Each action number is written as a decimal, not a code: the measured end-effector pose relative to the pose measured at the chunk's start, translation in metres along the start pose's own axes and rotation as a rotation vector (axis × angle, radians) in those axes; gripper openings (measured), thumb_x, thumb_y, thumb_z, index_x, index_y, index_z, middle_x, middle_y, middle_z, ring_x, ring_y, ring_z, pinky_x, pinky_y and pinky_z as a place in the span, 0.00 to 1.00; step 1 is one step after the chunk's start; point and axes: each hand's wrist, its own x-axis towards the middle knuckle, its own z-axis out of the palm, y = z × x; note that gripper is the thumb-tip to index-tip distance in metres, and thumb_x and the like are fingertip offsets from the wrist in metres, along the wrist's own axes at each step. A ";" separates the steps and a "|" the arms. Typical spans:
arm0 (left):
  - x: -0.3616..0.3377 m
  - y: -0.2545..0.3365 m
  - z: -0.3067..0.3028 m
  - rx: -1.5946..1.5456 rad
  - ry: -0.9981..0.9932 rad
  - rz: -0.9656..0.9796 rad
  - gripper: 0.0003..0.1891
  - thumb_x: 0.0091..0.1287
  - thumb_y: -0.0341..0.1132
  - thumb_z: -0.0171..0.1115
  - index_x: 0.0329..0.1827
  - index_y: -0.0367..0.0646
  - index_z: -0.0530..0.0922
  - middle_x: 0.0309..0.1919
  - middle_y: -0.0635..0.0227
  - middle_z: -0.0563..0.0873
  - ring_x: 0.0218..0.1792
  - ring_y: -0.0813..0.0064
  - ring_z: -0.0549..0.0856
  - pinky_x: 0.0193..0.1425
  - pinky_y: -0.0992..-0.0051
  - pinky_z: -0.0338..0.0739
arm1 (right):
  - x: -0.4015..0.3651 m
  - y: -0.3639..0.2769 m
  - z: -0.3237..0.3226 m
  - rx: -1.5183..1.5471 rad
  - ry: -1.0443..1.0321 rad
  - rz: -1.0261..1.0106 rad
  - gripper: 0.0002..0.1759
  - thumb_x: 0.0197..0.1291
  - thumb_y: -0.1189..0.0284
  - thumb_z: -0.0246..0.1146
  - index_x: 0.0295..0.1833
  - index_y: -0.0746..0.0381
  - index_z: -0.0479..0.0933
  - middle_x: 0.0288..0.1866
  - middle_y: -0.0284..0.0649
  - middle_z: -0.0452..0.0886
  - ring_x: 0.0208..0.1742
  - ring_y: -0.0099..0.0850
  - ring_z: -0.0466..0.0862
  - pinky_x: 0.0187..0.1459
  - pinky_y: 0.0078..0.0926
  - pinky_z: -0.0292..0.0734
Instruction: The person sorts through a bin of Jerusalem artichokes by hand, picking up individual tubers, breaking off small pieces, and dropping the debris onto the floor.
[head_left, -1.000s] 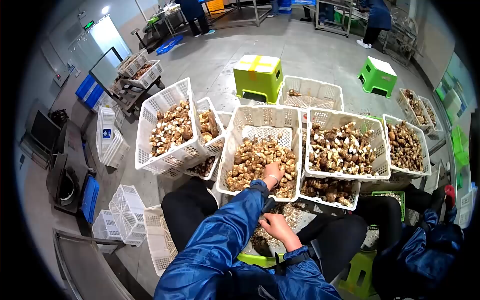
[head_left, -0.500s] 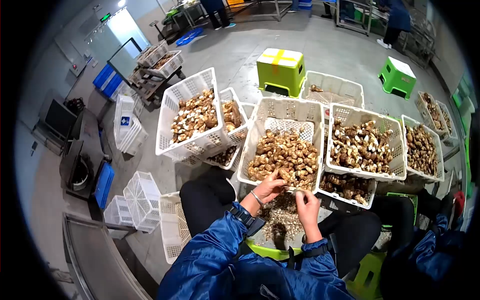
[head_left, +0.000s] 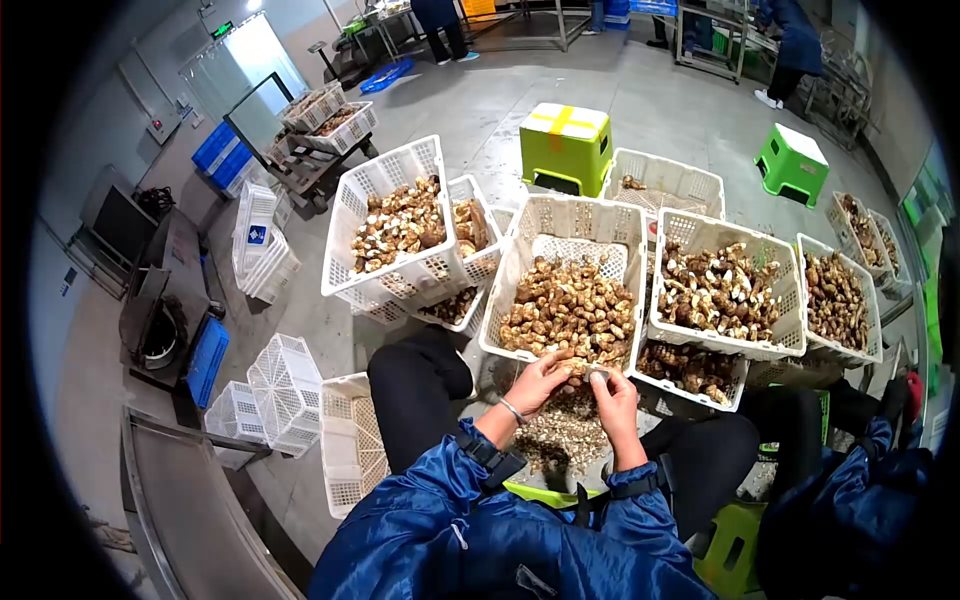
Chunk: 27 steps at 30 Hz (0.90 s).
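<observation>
My left hand (head_left: 540,386) is closed on a brown-and-white mushroom (head_left: 574,368) at the near edge of a white crate (head_left: 487,325). Close by on the right, my right hand (head_left: 615,402) has its fingers pinched against the mushroom's other end. Something small and greyish shows at those fingertips, too small to name. Many mushrooms (head_left: 565,310) fill the near part of that crate. Below both hands, pale trimmings (head_left: 560,430) lie in a container with a green rim (head_left: 550,495) between my knees.
More mushroom crates stand left (head_left: 385,280) and right (head_left: 730,350), some stacked. Beyond them are two green stools (head_left: 565,150) (head_left: 792,165). Empty white crates (head_left: 285,395) sit at left. A person in a blue sleeve (head_left: 850,500) sits close on my right; others stand farther back.
Both hands have risen slightly toward the crate and come closer together around the mushroom. The view has shifted a little.
</observation>
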 end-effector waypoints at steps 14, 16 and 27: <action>-0.006 -0.011 -0.007 0.203 0.092 0.115 0.19 0.71 0.36 0.64 0.58 0.31 0.78 0.45 0.66 0.86 0.41 0.81 0.83 0.44 0.79 0.79 | -0.003 0.000 -0.003 0.092 -0.064 0.030 0.10 0.68 0.69 0.62 0.42 0.67 0.81 0.32 0.25 0.78 0.34 0.14 0.72 0.36 0.17 0.69; -0.004 -0.017 -0.011 0.204 0.095 0.112 0.19 0.71 0.35 0.63 0.58 0.31 0.78 0.45 0.66 0.86 0.42 0.81 0.83 0.44 0.79 0.80 | -0.005 -0.003 -0.003 0.087 -0.070 0.008 0.10 0.68 0.70 0.62 0.41 0.67 0.80 0.32 0.25 0.77 0.34 0.14 0.72 0.35 0.17 0.68; -0.006 -0.018 -0.007 0.004 0.111 0.052 0.17 0.72 0.35 0.61 0.59 0.34 0.77 0.46 0.69 0.84 0.42 0.80 0.83 0.42 0.78 0.81 | -0.004 -0.004 0.007 -0.098 -0.002 -0.277 0.11 0.67 0.70 0.63 0.44 0.68 0.81 0.35 0.29 0.80 0.36 0.17 0.74 0.38 0.19 0.71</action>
